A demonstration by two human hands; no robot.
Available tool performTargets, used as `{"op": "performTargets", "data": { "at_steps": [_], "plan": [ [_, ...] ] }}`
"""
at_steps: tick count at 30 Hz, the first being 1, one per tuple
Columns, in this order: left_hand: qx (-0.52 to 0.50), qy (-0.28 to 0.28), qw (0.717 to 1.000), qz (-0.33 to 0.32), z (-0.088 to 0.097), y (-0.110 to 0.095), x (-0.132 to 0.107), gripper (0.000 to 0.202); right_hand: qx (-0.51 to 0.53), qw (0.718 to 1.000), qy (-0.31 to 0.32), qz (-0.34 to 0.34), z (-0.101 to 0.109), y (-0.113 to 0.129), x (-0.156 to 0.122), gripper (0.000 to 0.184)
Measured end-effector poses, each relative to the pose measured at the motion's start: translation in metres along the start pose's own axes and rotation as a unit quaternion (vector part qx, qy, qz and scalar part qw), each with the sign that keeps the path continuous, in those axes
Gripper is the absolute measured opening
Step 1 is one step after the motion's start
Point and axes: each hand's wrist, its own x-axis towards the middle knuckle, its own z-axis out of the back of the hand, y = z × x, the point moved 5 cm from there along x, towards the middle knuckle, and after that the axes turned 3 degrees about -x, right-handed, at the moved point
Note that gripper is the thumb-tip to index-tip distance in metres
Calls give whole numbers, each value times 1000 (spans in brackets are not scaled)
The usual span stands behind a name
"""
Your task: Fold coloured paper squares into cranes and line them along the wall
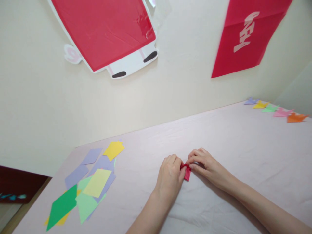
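Note:
A small piece of folded red paper rests on the cloth-covered table, its lower end pointing toward me. My left hand pinches its left side, thumb and fingers closed together. On the other side, my right hand grips the upper right edge between thumb and fingertips. Part of the paper is hidden by the fingers, so the exact fold cannot be made out.
Loose coloured paper sheets, among them a dark green sheet and a yellow sheet, overlap on the left. Several folded paper figures, including an orange one, line the far right edge. A wall with red decorations rises behind.

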Motion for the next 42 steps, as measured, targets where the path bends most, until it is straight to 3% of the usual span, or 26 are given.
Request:
{"op": "performTargets", "data": {
  "at_steps": [11,18,28,37,42],
  "plan": [
    [-37,16,999,25,3,4,-2,17,-38,998,-20,-37,-6,8,2,13],
    [-25,18,999,34,1,6,0,15,-40,999,-19,-28,-7,9,4,32],
    [30,22,999,-4,-6,-6,-4,15,-9,999,-26,-23,-4,5,0,19],
    [-80,-13,996,24,-4,7,-1,15,-9,999,-12,-32,-5,3,1,24],
    [-142,-13,989,37,0,11,2,16,-41,997,-35,-48,-7,4,3,15]
  ]
}}
